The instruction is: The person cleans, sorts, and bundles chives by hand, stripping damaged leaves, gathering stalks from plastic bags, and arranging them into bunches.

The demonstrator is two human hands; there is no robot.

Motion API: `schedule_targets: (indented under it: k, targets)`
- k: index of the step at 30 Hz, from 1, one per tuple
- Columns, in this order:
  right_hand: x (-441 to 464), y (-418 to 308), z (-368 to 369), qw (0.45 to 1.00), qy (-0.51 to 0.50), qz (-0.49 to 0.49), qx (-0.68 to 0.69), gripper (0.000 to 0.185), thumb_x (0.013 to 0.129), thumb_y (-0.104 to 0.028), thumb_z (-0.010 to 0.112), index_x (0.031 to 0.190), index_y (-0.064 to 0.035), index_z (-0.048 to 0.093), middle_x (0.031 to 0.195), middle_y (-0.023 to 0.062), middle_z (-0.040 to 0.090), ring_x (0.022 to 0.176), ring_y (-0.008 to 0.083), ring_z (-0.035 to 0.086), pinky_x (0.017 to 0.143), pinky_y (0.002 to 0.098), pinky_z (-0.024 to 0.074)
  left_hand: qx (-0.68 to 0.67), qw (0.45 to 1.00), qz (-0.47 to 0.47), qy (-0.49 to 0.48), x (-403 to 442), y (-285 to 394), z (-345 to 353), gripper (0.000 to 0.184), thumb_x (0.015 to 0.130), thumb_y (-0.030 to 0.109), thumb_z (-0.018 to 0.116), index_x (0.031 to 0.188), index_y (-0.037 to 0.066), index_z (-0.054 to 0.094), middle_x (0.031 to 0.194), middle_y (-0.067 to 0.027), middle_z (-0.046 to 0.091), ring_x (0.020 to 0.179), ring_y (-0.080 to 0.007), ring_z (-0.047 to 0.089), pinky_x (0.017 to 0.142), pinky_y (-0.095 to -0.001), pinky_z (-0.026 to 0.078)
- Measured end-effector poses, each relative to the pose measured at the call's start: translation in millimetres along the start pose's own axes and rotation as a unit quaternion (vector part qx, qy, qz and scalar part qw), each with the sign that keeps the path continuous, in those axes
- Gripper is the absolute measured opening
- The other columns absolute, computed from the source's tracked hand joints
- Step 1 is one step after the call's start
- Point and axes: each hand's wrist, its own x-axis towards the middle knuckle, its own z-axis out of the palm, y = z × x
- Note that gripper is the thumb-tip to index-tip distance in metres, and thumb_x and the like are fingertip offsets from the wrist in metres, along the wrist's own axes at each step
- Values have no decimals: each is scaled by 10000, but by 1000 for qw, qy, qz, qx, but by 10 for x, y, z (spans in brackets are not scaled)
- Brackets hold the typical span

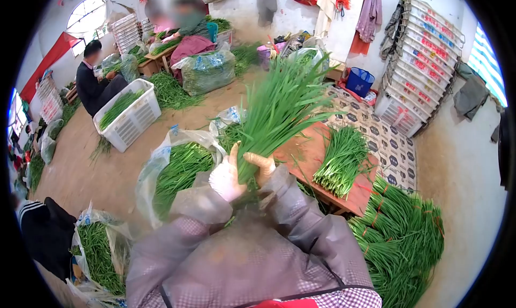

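Observation:
A big loose bunch of garlic chives [279, 106] stands upright in front of my chest, its leaf tips fanning up and to the right. My left hand [227, 178], in a pale glove, wraps the lower stems from the left. From the right, my gloved right hand [261, 166] closes round the same stems. The cut ends are hidden behind my hands and sleeves. Just right of the bunch, a pile of chives [342, 160] lies on a low reddish board [302, 149]. An opened plastic bag [146, 181] full of chives [184, 171] sits to my left.
Tied chive bundles [400, 241] are heaped on the floor at my right. Another bag of chives [99, 254] is at lower left. A white crate [141, 117] stands near a seated person [95, 79]. Stacked white crates [419, 61] lean by the right wall, near a blue basket [359, 81].

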Motion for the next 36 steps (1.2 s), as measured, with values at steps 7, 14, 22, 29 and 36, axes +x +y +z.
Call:
schedule_targets:
  k: [7, 14, 22, 29, 36]
  targets:
    - [-169, -185, 35, 998, 9, -62, -1, 460, 677, -24, 714, 1115, -7, 574, 995, 87, 633, 899, 239, 610, 842, 365, 495, -56, 994, 73, -51, -75, 134, 8, 1224, 585, 359, 809, 1443, -25, 25, 1242, -300, 421, 1129, -415, 491, 933, -435, 430]
    - [-304, -448, 86, 976, -10, -139, -168, 418, 703, -89, 739, 1084, 3, 594, 1009, 91, 643, 910, 213, 604, 815, 361, 494, -276, 918, 173, -227, 191, 232, -301, 1150, 670, 350, 814, 1435, -46, 51, 1407, -229, 305, 1334, -311, 272, 1097, -372, 238]
    - [236, -908, -130, 981, -41, -106, -159, 637, 636, 13, 770, 1211, 15, 498, 1124, 131, 615, 1052, 237, 585, 889, 358, 495, -374, 907, 165, -102, 753, 833, -456, 722, 686, 180, 826, 1257, -10, 427, 1149, -87, 565, 1072, -179, 529, 911, -326, 443]
    - [578, -1447, -626, 897, -38, -169, -407, 754, 617, 2, 768, 1283, -13, 416, 1168, 148, 588, 1083, 242, 570, 915, 367, 472, -590, 784, 17, -194, 1392, 1194, -319, 465, 707, 135, 810, 1102, -8, 611, 1040, -87, 654, 934, -171, 609, 813, -301, 500]
    - [943, -1298, -1818, 671, -168, -131, -711, 611, 703, -98, 732, 1264, -28, 501, 1216, 105, 577, 1093, 232, 558, 927, 369, 457, -646, 662, -91, -369, 2140, 549, 1119, 450, 783, 114, 719, 1198, 51, 557, 1032, -121, 640, 953, -232, 620, 840, -383, 511]
